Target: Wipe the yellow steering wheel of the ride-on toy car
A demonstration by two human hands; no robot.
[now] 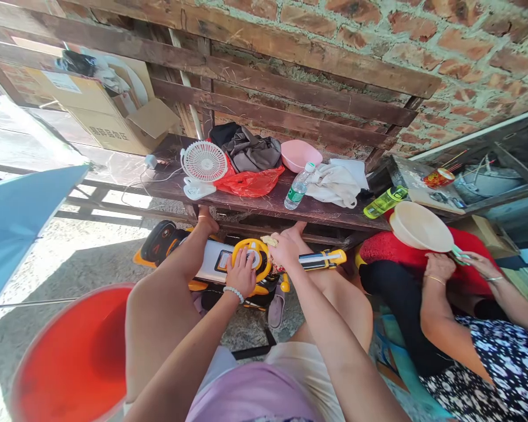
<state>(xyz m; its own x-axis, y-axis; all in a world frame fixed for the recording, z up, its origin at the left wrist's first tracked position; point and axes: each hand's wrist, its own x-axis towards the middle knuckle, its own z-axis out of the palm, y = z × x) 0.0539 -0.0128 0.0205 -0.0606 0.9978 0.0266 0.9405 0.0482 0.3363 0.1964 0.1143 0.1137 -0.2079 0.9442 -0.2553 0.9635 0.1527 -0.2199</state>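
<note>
Brick wall point(479, 53) stands behind a slatted wooden bench point(334, 217). A cardboard box point(105, 111) lies beyond the bench at left. An orange-red tub point(74, 357) sits at lower left, and a blue umbrella point(9, 228) intrudes at the left edge.

Item under work: a yellow, black and white toy car point(206, 264), on the ground below the bench's front edge, between the person's knees.

Left hand point(242, 272): fingers spread and laid on the yellow steering wheel point(236, 252); open, no clenching observed. Right hand point(284, 249): curled over a small pale scrap point(268, 240) just beside the wheel, material undetermined.

Bench top carries a red plastic bag point(250, 181), white cloth point(334, 184), pink bowl point(299, 153), small white fan point(203, 161), green bottle point(386, 202) and water bottle point(297, 187).

At right, a co-worker point(462, 363) in a floral garment sits near a red cushion point(405, 246), both of the co-worker's hands point(437, 266) at a beige bowl point(420, 225), its rim tilted up.
</note>
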